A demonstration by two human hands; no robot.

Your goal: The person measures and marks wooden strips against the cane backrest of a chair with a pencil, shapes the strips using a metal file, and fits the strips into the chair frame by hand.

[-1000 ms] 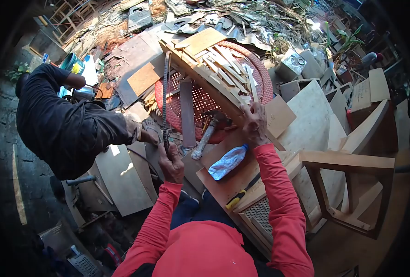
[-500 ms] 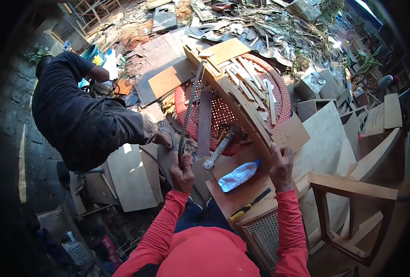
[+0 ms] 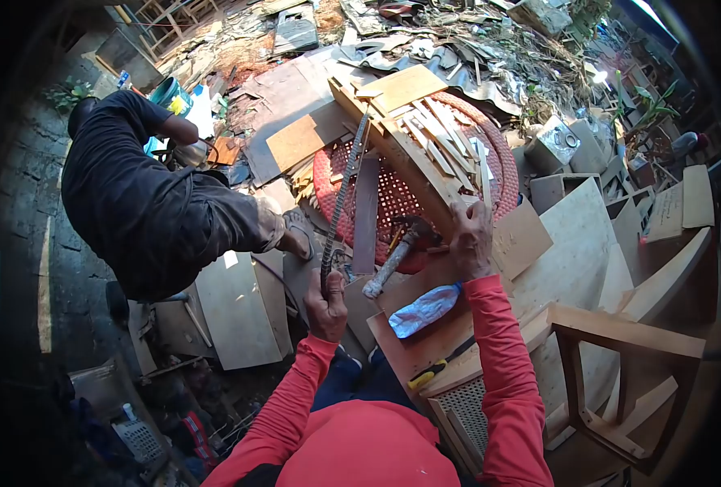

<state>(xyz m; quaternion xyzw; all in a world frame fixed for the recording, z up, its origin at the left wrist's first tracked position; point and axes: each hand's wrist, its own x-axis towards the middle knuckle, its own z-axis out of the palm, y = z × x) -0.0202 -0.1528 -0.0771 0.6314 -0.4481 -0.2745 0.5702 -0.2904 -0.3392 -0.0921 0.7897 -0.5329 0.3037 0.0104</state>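
My left hand (image 3: 326,308) is closed around the lower end of a long, narrow, dark strip with fine marks that looks like a tape measure (image 3: 342,191). Its far end reaches the top of a long wooden board (image 3: 405,154). At the board's near end, my right hand (image 3: 471,239) grips the wood with fingers bent. Below the board, a hammer (image 3: 393,264) with a wrapped, pale handle rests by a red woven round seat (image 3: 321,174). A crumpled silvery-blue packet (image 3: 423,311) and a yellow-handled screwdriver (image 3: 428,374) lie on a wooden panel near my right forearm.
Thin wood strips (image 3: 441,142) are heaped on the round seat. To the left a person in dark clothes (image 3: 149,195) bends over, one foot near the seat. A wooden frame (image 3: 628,333) stands at the right beside large pale panels (image 3: 571,235). Scrap covers the ground behind.
My right hand has moved up and left, now gripping the board nearer the round seat. My left hand still holds the tape measure. The whole view has shifted slightly.
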